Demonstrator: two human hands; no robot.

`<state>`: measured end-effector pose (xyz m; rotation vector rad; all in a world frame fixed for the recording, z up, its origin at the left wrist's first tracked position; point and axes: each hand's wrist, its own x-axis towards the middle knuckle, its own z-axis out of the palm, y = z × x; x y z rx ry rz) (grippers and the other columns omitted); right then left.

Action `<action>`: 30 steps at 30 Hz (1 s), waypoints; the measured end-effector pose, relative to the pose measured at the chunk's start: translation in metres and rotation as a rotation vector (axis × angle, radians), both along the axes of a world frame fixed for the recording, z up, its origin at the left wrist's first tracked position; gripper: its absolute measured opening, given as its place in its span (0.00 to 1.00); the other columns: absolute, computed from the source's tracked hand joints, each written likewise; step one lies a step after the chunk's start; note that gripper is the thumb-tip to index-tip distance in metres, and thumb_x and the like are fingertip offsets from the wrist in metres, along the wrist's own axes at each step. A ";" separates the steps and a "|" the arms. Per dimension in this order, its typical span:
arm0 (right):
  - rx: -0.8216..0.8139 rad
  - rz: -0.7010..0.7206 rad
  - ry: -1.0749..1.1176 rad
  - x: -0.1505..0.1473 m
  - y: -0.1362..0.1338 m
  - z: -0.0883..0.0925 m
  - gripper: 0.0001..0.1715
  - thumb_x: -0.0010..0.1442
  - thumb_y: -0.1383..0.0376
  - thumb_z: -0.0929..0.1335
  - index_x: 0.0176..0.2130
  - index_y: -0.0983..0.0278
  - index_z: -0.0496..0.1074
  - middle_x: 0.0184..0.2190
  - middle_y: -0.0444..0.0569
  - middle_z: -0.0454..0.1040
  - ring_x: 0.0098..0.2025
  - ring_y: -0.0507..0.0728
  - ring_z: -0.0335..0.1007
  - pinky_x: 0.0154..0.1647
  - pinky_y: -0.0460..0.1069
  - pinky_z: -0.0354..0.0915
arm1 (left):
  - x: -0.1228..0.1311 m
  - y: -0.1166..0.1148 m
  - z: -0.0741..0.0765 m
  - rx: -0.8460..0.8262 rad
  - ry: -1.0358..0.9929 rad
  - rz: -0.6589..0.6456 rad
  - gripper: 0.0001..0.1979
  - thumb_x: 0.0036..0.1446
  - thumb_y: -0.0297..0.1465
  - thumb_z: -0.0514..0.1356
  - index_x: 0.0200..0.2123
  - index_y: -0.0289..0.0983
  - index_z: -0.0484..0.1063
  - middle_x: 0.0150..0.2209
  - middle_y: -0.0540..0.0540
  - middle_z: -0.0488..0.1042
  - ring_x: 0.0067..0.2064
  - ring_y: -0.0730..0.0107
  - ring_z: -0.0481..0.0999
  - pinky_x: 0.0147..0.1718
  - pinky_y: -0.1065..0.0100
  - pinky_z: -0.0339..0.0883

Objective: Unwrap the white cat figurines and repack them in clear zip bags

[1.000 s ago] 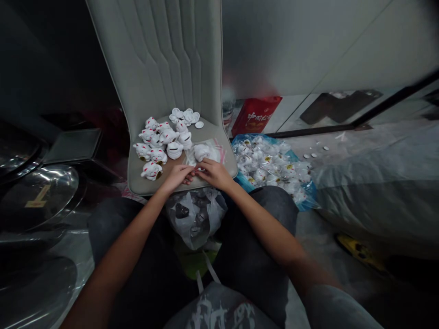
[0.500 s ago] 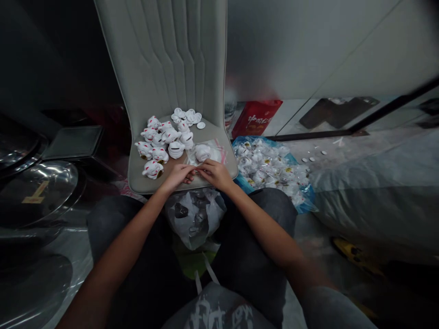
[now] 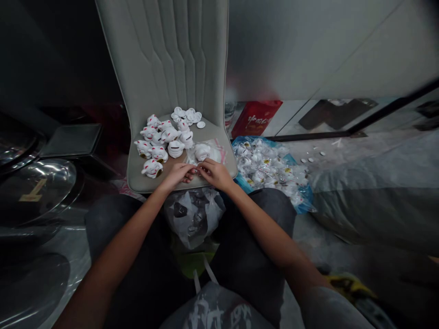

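Both hands meet at the near edge of a grey chair seat. My left hand and my right hand pinch the near end of a clear plastic bag; the fingertips partly hide it. Just beyond them, a white rounded figurine lies in or on the clear plastic; I cannot tell which. To the left, several white lucky-cat figurines with red ears sit in a cluster. Behind these is a small pile of white round discs.
A blue bag full of wrapped white figurines lies on the floor at right. Beside the wall stands a red bag. Below the seat hangs a whitish plastic bag. Stacked stools are at left, and yellow-and-black footwear shows at lower right.
My hands stay at the same place, with the right fingers slightly more curled. At lower right the yellow-and-black footwear has moved nearer to me.
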<state>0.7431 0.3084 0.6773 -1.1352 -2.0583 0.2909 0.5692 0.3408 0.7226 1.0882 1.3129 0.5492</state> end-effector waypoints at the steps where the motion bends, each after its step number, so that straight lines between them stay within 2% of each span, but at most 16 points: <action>1: -0.005 0.001 0.003 0.000 0.000 0.000 0.12 0.70 0.63 0.62 0.41 0.63 0.74 0.35 0.49 0.72 0.36 0.54 0.69 0.38 0.47 0.63 | 0.000 0.000 0.000 0.000 -0.001 -0.002 0.09 0.54 0.34 0.65 0.31 0.33 0.75 0.31 0.47 0.77 0.23 0.80 0.70 0.23 0.75 0.65; 7: -0.021 -0.003 0.018 0.000 0.001 -0.002 0.12 0.70 0.64 0.61 0.42 0.64 0.72 0.35 0.50 0.71 0.35 0.55 0.68 0.37 0.48 0.63 | -0.001 0.001 -0.002 0.009 -0.013 -0.018 0.10 0.54 0.36 0.66 0.31 0.33 0.75 0.32 0.46 0.78 0.23 0.80 0.70 0.23 0.75 0.65; 12: -0.057 0.011 0.034 0.000 0.000 -0.002 0.12 0.68 0.64 0.63 0.49 0.62 0.72 0.38 0.50 0.71 0.35 0.54 0.69 0.37 0.47 0.64 | -0.002 0.001 -0.003 0.013 -0.023 -0.027 0.11 0.55 0.36 0.66 0.31 0.32 0.75 0.32 0.45 0.78 0.23 0.80 0.71 0.22 0.76 0.65; 21: -0.012 -0.009 0.013 0.000 0.001 -0.003 0.12 0.70 0.63 0.62 0.44 0.62 0.75 0.37 0.51 0.72 0.38 0.55 0.70 0.39 0.48 0.65 | -0.001 0.001 -0.001 0.009 -0.022 -0.042 0.12 0.55 0.37 0.67 0.30 0.33 0.75 0.32 0.45 0.79 0.23 0.80 0.70 0.22 0.76 0.64; 26: -0.061 0.017 0.011 0.000 0.001 -0.002 0.12 0.70 0.64 0.62 0.45 0.62 0.74 0.39 0.52 0.71 0.40 0.57 0.70 0.42 0.49 0.65 | -0.002 0.001 -0.004 0.026 -0.017 -0.051 0.14 0.54 0.39 0.67 0.29 0.33 0.75 0.32 0.45 0.78 0.23 0.80 0.70 0.22 0.76 0.64; 30: -0.083 0.007 0.046 0.000 0.000 0.000 0.11 0.69 0.64 0.63 0.48 0.62 0.73 0.38 0.50 0.71 0.36 0.55 0.69 0.39 0.49 0.65 | -0.003 0.001 -0.005 0.033 -0.018 -0.058 0.14 0.53 0.40 0.67 0.30 0.33 0.76 0.32 0.45 0.78 0.24 0.80 0.71 0.23 0.75 0.65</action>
